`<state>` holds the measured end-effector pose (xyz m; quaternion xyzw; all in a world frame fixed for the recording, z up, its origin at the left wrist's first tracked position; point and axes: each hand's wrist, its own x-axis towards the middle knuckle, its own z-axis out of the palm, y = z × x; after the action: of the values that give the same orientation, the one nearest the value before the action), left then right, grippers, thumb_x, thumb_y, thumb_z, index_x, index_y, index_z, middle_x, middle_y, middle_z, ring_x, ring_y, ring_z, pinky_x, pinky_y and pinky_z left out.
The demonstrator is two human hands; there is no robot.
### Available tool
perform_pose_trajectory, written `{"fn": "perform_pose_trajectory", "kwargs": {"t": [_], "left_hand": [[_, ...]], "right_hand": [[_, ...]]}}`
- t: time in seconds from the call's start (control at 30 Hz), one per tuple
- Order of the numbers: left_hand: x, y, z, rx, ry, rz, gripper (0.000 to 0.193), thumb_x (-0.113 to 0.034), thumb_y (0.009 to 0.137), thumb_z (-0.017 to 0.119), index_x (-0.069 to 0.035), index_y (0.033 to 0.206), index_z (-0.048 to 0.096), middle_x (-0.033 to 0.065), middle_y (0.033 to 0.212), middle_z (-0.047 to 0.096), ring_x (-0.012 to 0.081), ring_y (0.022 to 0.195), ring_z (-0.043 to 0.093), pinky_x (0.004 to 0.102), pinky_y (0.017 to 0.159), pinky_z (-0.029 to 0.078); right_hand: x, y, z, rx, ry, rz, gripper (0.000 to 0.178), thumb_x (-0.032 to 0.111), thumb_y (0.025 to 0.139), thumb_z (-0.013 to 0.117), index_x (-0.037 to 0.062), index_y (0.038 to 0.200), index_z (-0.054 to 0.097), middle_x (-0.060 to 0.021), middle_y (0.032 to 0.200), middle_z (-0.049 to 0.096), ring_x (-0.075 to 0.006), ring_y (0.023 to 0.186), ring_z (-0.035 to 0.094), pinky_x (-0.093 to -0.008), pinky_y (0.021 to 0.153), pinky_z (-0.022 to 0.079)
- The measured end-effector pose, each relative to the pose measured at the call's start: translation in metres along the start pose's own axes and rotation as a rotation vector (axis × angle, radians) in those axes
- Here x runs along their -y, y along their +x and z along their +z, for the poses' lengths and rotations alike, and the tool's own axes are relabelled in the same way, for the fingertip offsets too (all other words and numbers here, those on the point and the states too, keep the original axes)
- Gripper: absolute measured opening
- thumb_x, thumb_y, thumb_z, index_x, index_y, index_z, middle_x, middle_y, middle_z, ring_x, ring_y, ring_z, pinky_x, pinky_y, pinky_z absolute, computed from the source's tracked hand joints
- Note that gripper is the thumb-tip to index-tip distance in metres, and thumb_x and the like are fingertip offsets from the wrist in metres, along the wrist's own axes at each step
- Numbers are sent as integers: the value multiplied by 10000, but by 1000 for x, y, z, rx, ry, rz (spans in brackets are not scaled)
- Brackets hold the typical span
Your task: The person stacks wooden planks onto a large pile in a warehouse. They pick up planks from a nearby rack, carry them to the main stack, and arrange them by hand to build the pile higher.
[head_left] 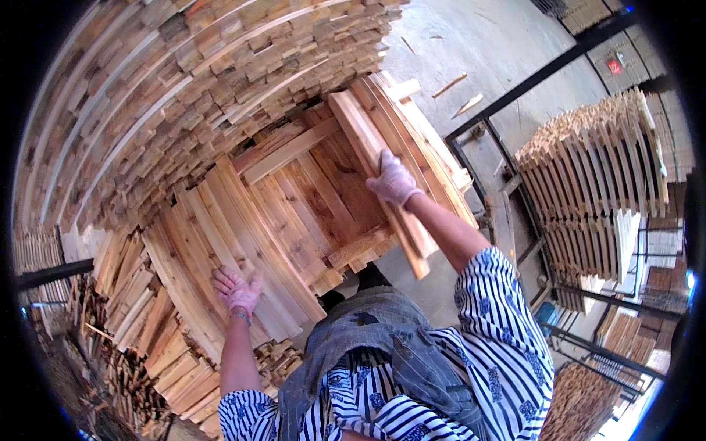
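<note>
My right hand [393, 180], in a light glove, grips a long pale wooden slat [371, 151] that lies tilted across the right side of a stack of boards. My left hand [237, 290], also gloved, rests flat with fingers spread on the lower left boards of the same stack [279, 213]. The stack is made of reddish and pale planks laid side by side in front of my body. Striped sleeves and a denim apron [382, 345] fill the lower middle.
A tall wall of stacked timber ends [162, 88] curves across the upper left. More slat piles [140, 323] lie at the lower left. To the right stand upright board bundles [596, 169] by a dark metal frame [515, 88]. Concrete floor with wood scraps [471, 44] shows behind.
</note>
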<state>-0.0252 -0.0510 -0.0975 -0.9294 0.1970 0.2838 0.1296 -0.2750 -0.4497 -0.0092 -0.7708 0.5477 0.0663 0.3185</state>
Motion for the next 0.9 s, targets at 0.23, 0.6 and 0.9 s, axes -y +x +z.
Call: {"fn": "perform_pose_trajectory", "kwargs": {"t": [0.23,0.6,0.9], "left_hand": [[0,5,4,-75,-11,29,1168,-792,868,399,4,1560,-103,275,1629,-133,481,1501,-99,584,1199,-1],[-2,13,11,-44,75,35,1210,-829,851,389,25,1555,-101,316,1617,-103,519,1489,-49,601,1193,35],[-6,10,-1,4,24,8,1210,-800,855,422,29,1549,-123,285,1620,-153,482,1496,-126,571,1204,-10]], "right_hand": [[79,-30,108,-79,163,-293,542,173,800,717,-6,1226,436,-301,1030,602,-456,998,616,-515,869,508],[125,-5,195,485,430,-485,647,356,897,642,25,1409,428,-270,1240,594,-410,1204,570,-509,995,469],[-76,57,99,-728,-579,-307,534,246,925,547,105,1418,400,-230,1337,469,-405,1284,450,-598,1069,321]]}}
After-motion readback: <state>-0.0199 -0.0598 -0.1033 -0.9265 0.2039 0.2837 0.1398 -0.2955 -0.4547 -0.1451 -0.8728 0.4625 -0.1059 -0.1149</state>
